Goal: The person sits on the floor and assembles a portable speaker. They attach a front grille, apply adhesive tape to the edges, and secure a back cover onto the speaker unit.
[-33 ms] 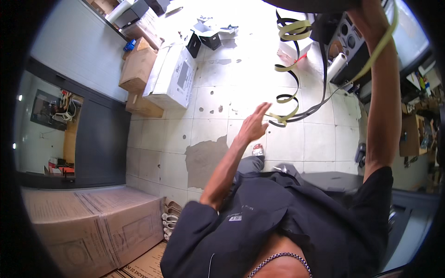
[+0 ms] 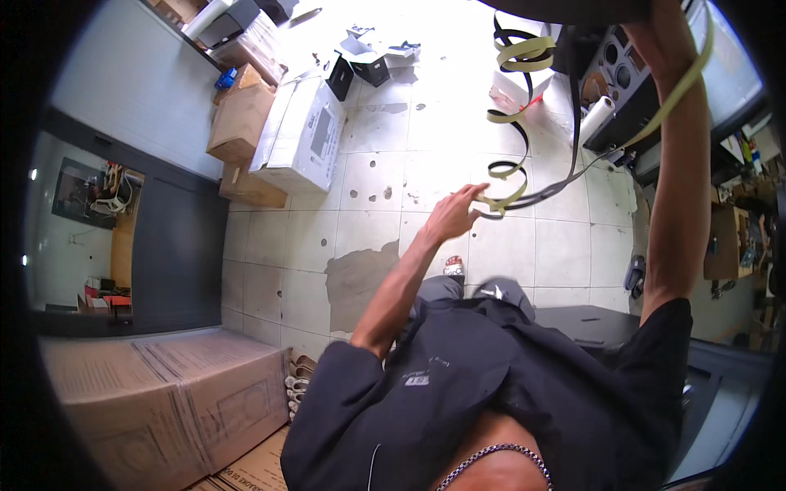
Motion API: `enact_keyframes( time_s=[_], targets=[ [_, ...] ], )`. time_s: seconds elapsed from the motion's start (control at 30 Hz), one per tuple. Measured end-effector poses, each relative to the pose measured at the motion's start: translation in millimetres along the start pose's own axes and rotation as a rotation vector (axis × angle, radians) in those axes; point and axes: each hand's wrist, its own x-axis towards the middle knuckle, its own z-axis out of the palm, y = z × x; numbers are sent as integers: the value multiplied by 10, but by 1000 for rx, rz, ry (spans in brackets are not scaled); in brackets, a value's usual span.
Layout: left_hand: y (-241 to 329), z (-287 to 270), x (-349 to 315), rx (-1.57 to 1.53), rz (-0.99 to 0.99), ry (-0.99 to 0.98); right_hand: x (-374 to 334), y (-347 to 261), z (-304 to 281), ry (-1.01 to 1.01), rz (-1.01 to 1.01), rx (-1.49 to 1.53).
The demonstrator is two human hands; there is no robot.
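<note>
A long strip, black on one side and pale yellow on the other, hangs in loose coils ahead of me. My left hand is at its lower loop, with thumb and fingers closed around the edge of the strip there. High on the right, my right hand is raised at the upper edge of the head view. Its fingers are hidden by a dark curved thing at the top. A yellow length of the strip crosses in front of my right wrist, and dark lengths run down beside the coils.
Boxes, a white one and brown ones, stand at the far left. A large wrapped carton is near left, with shoes beside it. Speakers and a white roll stand at right. Opened black boxes lie on the tiled floor.
My left hand has moved right and a little up, from just beside the lower loop onto it, and its fingers have closed. My right hand stays raised, almost unmoved.
</note>
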Motion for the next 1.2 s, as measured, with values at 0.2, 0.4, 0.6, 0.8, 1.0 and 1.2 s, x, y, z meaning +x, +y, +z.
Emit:
enact_keyframes(
  time_s=[0.2, 0.4, 0.6, 0.8, 1.0, 1.2],
  targets=[
    [-1358, -413, 2046, -1280, -554, 244, 1940, 903, -1903, -19, 80, -118],
    [-3045, -808, 3108, -1613, -854, 1048, 3482, 2609, -2827, 103, 152, -68],
    [-3304, -1725, 4168, -1468, -772, 991, 5462, 4516, -3446, 256, 432, -162],
    [-4078, -2336, 6341, -1323, -701, 977, 7552, 6403, -3774, 196, 511, -134],
    [-4862, -3215, 9261, -1230, -578, 841, 9902, 7989, -4081, 158, 569, -128],
    [-5425, -4344, 11242, -1072, -528, 766, 12042, 9631, -3592, -53, 551, -180]
  ],
)
